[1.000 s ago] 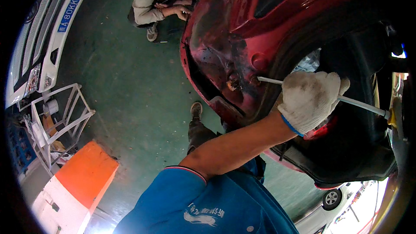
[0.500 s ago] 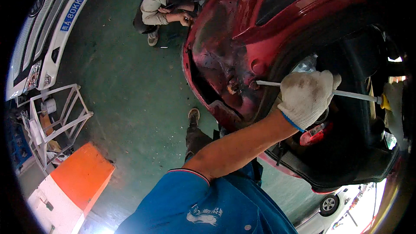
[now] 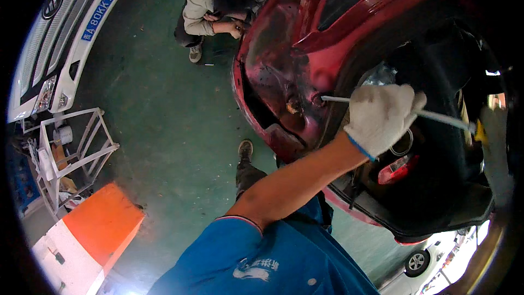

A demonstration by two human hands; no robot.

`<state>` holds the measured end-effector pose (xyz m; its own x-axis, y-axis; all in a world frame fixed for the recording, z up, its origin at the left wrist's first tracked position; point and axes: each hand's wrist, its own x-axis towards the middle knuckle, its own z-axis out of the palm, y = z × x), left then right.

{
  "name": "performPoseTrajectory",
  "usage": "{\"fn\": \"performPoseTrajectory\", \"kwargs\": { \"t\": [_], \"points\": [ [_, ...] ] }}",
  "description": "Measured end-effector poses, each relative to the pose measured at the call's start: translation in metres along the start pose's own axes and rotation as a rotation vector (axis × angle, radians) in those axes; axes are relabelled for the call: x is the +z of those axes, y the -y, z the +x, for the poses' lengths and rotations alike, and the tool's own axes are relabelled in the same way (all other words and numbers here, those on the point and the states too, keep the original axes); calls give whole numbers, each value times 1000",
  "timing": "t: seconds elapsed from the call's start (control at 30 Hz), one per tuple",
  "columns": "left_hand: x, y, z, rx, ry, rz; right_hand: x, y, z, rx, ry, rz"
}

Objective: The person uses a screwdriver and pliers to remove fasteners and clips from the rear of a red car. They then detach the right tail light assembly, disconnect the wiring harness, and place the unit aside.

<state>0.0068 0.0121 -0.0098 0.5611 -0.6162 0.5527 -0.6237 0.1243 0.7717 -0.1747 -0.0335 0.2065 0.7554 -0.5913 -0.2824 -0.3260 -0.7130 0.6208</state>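
My left hand (image 3: 382,117), in a whitish knit glove with a blue cuff, is closed round a long pale metal rod (image 3: 447,119). The rod's thin tip meets the dented, scraped red car panel (image 3: 319,71), beside a rusty brown spot (image 3: 293,106). A yellow piece (image 3: 481,132) sits at the rod's other end. Against it, at the dim right rim, is a blurred grey shape that looks like my right hand (image 3: 495,145); its fingers cannot be made out. Below my left hand, a red and clear lamp (image 3: 397,169) lies inside the car's dark open rear.
Another person (image 3: 221,8) crouches at the car's far side, a hand near its edge. On the left stand a white vehicle (image 3: 65,49), a white metal frame (image 3: 82,155) and an orange and white block (image 3: 103,216). A white car (image 3: 401,276) is at lower right.
The view has shifted slightly. My left hand keeps its hold on the rod, whose tip stays at the panel; the rod's yellow end sits a little lower.
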Motion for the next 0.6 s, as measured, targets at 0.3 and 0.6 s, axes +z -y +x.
{"fn": "performPoseTrajectory", "kwargs": {
  "t": [0.3, 0.6],
  "points": [
    [-23, -18, -67, 134, 352, -66, 27, 33, -62, 178, 242, 623],
    [-19, -17, -83, 207, 368, -66, 28, 74, -98, 185, 140, 882]
  ]
}}
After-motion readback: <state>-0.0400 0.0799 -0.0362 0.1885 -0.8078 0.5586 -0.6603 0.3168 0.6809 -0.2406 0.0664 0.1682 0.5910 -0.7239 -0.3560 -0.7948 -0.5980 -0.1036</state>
